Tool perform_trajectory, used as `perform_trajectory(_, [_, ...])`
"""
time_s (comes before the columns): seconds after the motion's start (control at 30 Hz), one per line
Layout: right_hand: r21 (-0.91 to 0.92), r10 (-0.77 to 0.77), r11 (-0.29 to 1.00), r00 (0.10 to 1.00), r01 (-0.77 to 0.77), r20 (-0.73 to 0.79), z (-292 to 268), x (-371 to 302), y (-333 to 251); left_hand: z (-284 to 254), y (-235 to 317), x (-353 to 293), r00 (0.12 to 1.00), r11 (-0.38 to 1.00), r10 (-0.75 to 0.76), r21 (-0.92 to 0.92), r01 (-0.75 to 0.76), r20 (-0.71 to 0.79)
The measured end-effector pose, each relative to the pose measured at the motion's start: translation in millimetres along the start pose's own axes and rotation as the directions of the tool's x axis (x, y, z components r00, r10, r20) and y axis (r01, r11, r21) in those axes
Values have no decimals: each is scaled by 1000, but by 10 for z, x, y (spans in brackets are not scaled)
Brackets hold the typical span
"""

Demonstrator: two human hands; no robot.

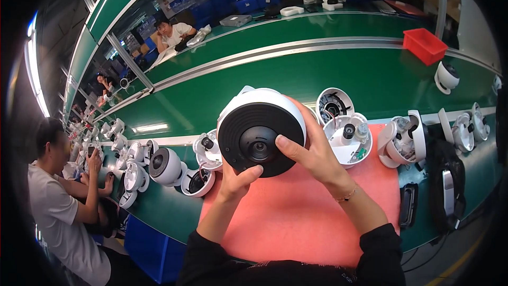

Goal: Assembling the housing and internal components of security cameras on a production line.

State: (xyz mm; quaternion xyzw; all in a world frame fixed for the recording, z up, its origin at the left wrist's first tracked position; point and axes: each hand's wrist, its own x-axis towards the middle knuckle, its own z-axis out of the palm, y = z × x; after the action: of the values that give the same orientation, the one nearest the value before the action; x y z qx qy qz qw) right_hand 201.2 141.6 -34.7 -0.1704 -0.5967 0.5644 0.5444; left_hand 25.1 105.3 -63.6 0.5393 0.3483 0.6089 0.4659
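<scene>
A round white security camera (238, 132) with a black front face and a central lens is held up above the pink mat (296, 217). My left hand (238, 181) grips its lower left edge, thumb on the black face. From the right, my right hand (312, 151) wraps the white shell, its thumb lying beside the lens. Most fingers of both hands are hidden behind the camera. Just beyond the mat's far edge stands an opened white camera housing (346, 143) with inner parts showing. Left of the held camera sits another opened housing (207, 151).
More white camera units line the bench, including a complete one (165, 165) at left and an open one (405, 139) at right. A red bin (425, 45) stands at the far right. A black bag (447, 185) lies right of the mat. A seated person (69, 206) is at left.
</scene>
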Motion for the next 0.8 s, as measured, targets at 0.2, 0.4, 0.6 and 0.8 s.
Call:
perform_trajectory(0.2, [93,21,996,997,-14,-78,-34,49,50,141,11,92,999,996,8,-86,-12,-44])
perform_trajectory(0.4, [307,335,906,938,-292,-94,-170,53,119,177,128,244,959,954,-278,-96,283,57])
perform_trajectory(0.6, [388,342,878,935,-282,-94,-212,55,42,-4,263,647,874,818,-458,-309,485,160])
perform_trajectory(0.8, [49,42,998,987,-35,-153,-310,27,-165,-231,45,1234,899,803,-396,-405,437,186])
